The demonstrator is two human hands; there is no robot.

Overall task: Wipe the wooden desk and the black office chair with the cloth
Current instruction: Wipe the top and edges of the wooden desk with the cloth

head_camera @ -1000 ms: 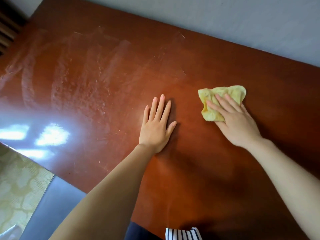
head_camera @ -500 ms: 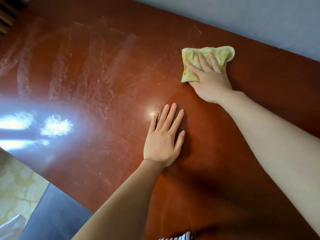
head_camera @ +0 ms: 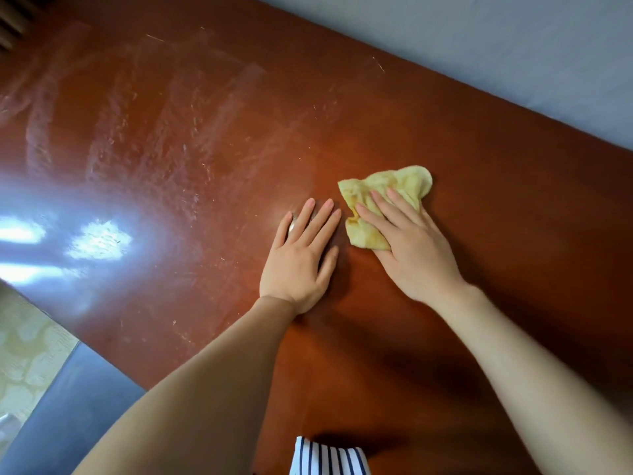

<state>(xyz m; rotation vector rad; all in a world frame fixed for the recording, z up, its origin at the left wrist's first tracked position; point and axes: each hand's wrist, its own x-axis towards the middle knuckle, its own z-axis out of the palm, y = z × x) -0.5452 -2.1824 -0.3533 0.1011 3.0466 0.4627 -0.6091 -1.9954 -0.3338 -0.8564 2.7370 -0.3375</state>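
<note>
Two-handed, leaned on the red-brown worktop (head_camera: 479,234). Pressed the crumpled yellow cloth (head_camera: 404,183) against the wood with the right grip (head_camera: 411,248), flattened out, released, nothing pinched. Rested the left grip (head_camera: 298,258) palm-down just beside the cloth, likewise flattened and released. Showed pale streaks (head_camera: 137,132) across the worktop's far left.

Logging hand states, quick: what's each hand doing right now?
Left hand: open, flat on the desk.
Right hand: open, straight fingers pressing the cloth onto the desk.
</note>
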